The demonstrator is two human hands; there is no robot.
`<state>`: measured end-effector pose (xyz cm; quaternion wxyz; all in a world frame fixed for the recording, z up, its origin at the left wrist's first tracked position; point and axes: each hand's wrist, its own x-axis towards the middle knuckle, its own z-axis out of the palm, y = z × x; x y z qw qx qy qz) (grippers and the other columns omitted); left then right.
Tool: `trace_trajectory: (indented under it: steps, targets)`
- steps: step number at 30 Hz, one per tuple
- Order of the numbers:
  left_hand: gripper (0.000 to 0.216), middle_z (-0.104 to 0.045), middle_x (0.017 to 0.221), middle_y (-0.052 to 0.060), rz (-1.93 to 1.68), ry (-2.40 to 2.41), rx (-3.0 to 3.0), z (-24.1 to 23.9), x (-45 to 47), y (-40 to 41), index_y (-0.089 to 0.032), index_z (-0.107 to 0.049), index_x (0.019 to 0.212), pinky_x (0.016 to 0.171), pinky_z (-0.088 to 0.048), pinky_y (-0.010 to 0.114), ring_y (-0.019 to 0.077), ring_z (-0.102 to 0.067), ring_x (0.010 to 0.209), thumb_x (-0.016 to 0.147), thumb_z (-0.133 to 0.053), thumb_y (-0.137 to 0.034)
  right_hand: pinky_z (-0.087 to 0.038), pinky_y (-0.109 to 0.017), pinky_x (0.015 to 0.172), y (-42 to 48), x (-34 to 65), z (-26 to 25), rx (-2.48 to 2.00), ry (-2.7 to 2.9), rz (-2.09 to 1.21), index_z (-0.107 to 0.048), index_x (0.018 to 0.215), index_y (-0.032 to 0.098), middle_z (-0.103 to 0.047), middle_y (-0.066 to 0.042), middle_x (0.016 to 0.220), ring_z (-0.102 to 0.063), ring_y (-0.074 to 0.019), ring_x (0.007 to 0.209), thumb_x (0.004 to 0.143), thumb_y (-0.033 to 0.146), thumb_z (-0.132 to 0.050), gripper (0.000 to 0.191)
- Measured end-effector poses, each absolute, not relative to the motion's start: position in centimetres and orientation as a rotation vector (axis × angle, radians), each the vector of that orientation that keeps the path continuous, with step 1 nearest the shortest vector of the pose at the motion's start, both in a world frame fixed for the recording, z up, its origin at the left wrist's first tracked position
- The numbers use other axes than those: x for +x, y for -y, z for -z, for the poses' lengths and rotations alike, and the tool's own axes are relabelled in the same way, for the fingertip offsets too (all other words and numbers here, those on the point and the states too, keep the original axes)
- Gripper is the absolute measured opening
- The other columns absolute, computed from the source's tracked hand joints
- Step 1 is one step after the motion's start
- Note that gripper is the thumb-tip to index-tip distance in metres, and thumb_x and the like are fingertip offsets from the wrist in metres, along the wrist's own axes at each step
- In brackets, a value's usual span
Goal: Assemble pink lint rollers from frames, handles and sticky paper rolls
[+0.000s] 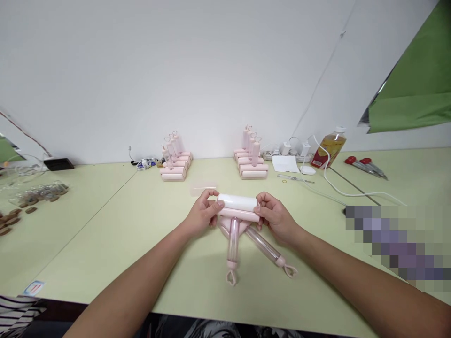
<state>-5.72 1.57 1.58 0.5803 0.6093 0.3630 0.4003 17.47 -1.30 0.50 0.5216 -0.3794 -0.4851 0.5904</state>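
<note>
Between my two hands is a pink lint roller point(238, 215) with a white roll point(237, 202) across its head and a clear handle pointing towards me. My left hand point(204, 212) pinches the left end of the head, thumb on the near side. On the right end, my right hand point(276, 216) grips in the same way. Beneath it lies a second lint roller point(266, 245), its heart-looped handle slanting to the right and its head partly hidden. A clear pink cover point(203, 188) rests on the table just beyond my left hand.
Two rows of assembled lint rollers, a left row point(174, 164) and a right row point(252, 164), stand near the wall. At right are a drink bottle point(329, 149), a white cable point(347, 193), tweezers point(295, 178) and red-ended tools point(366, 166). Brown pieces point(12, 218) lie far left.
</note>
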Motion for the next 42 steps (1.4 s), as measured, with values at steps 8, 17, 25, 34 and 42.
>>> trace_trajectory:
  steps: [8, 17, 25, 34, 42]
  targets:
    - [0.038, -0.044, 0.053, -0.010, -0.958, -0.871, 1.414, -1.8, -5.6, -1.4, -0.022, -0.045, 0.096, 0.037, -0.033, 0.017, 0.0067, -0.045, 0.040, 0.079, -0.067, -0.048, -0.044, -0.021, 0.040, 1.4, 17.4, -0.6, -0.879, 1.115, -1.476, -0.048, 0.078, 0.022, -0.053, 0.008, 0.050, -0.047, -0.0087, 0.039, 0.071, 0.031, -0.073, 0.028]
    - [0.043, -0.048, 0.065, -0.007, -0.955, -0.877, 1.330, -1.9, -5.6, -1.7, -0.018, -0.048, 0.084, 0.038, -0.037, 0.018, 0.0050, -0.045, 0.045, 0.071, -0.075, -0.048, -0.043, -0.022, 0.041, 1.5, 17.3, -0.9, -0.878, 1.106, -1.483, -0.047, 0.080, 0.022, -0.055, 0.008, 0.051, -0.052, -0.0106, 0.040, 0.070, 0.032, -0.074, 0.030]
    - [0.041, -0.049, 0.057, -0.008, -0.854, -0.770, 1.260, -2.0, -6.2, -2.1, -0.018, -0.044, 0.080, 0.037, -0.035, 0.016, 0.0048, -0.045, 0.040, 0.069, -0.078, -0.040, -0.037, -0.019, 0.040, 1.6, 17.3, -0.9, -0.880, 1.182, -1.537, -0.046, 0.078, 0.021, -0.055, 0.007, 0.047, -0.052, -0.0107, 0.038, 0.073, 0.034, -0.071, 0.028]
    - [0.043, -0.048, 0.051, -0.008, -0.864, -0.775, 1.160, -1.9, -5.6, -1.8, -0.019, -0.041, 0.075, 0.036, -0.036, 0.016, 0.0057, -0.043, 0.038, 0.069, -0.077, -0.042, -0.036, -0.019, 0.037, 1.9, 17.0, -1.1, -0.937, 1.133, -1.538, -0.046, 0.076, 0.021, -0.053, 0.007, 0.044, -0.051, -0.0107, 0.036, 0.074, 0.035, -0.069, 0.026]
    - [0.045, -0.049, 0.050, -0.008, -0.921, -0.791, 1.132, -2.1, -5.3, -1.7, -0.019, -0.042, 0.073, 0.034, -0.030, 0.016, 0.0058, -0.043, 0.035, 0.067, -0.077, -0.047, -0.052, -0.026, 0.045, 2.2, 16.6, -1.6, -0.961, 1.023, -1.527, -0.050, 0.078, 0.021, -0.056, 0.005, 0.061, -0.055, -0.0106, 0.046, 0.070, 0.039, -0.075, 0.033]
